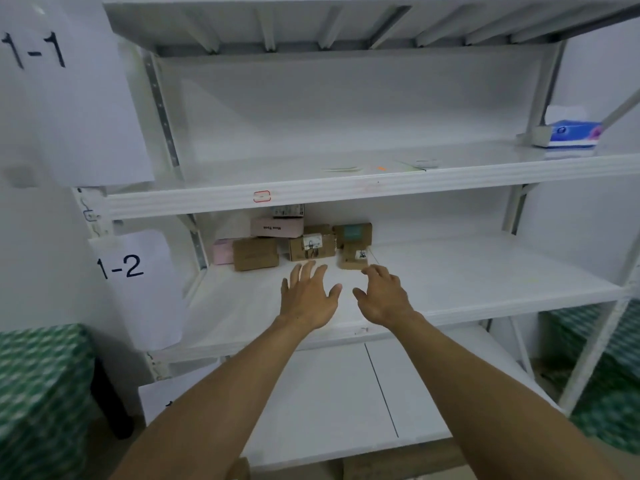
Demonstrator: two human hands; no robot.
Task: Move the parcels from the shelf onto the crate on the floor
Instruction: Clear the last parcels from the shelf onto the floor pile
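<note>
Several small parcels sit at the back left of the middle shelf (450,271), the one marked 1-2. Among them are a brown box (255,253), a labelled brown box (311,247), a pink box (277,226) stacked on top, a pale pink box (222,251) and a small brown box (354,257) at the right end. My left hand (308,296) reaches over the shelf with its fingers spread, just short of the labelled box. My right hand (382,294) hovers in front of the small brown box, fingers loosely bent and holding nothing. No crate is in view.
The white shelf above (346,192) carries flat papers and a blue tissue pack (573,133) at its right end. Paper signs 1-1 (69,91) and 1-2 (138,289) hang on the left post. Green patterned objects (38,393) stand on both sides of the rack.
</note>
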